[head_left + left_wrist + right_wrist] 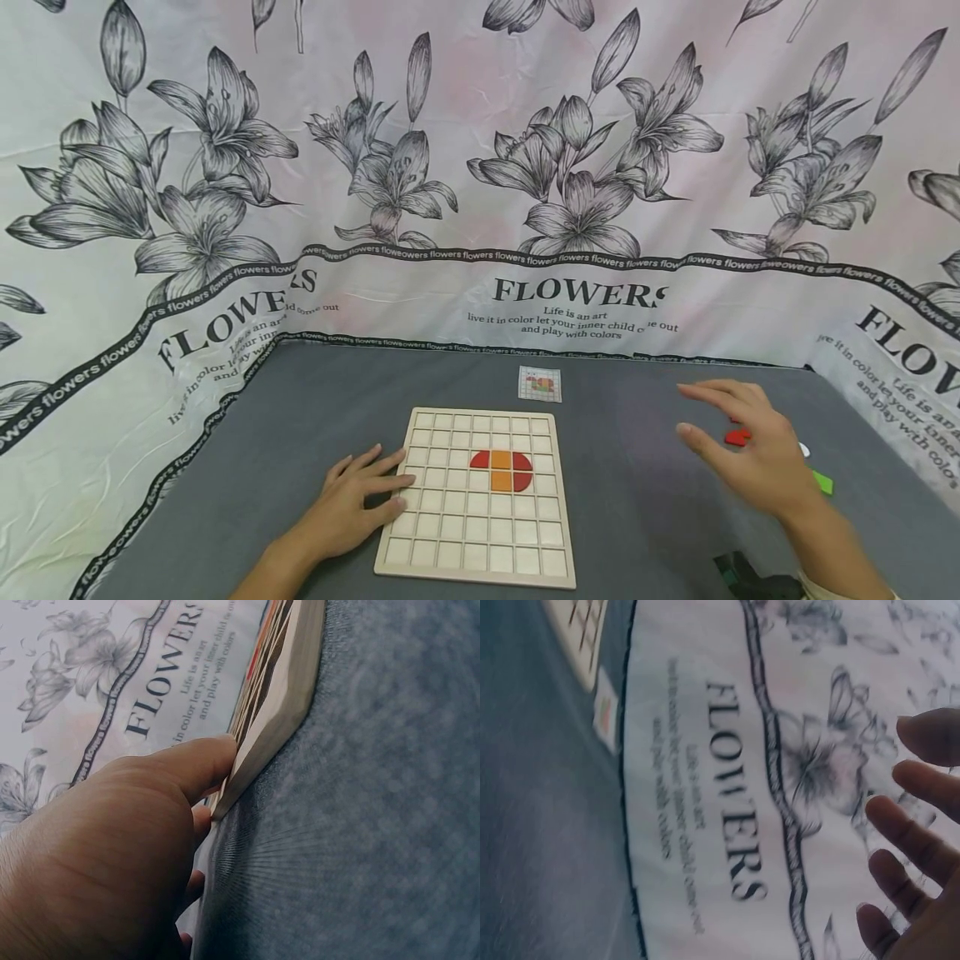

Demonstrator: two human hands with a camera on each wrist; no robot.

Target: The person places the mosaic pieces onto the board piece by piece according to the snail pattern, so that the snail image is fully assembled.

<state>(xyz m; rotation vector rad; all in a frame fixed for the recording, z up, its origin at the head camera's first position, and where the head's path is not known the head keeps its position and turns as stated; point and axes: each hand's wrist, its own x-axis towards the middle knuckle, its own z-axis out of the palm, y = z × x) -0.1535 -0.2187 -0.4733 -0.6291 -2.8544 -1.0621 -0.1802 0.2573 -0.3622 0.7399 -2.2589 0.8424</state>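
Observation:
A pale wooden grid board (442, 529) lies on the grey tabletop. Two orange squares (501, 471) sit in its cells, with red rounded pieces (522, 471) on their right and another red rounded piece (480, 458) at upper left. My left hand (356, 504) rests along the board's left edge, fingers spread; in the left wrist view the thumb (202, 761) touches the board's rim (277, 712). My right hand (750, 450) hovers to the right of the board, thumb and fingers apart and holding nothing. The right wrist view shows its spread fingers (911, 832).
A small card with a coloured picture (540, 384) lies behind the board. Red pieces (737, 437), a white piece (805, 449) and a green piece (823, 482) lie around the right hand, partly hidden by it. A flower-printed cloth (420, 292) borders the table.

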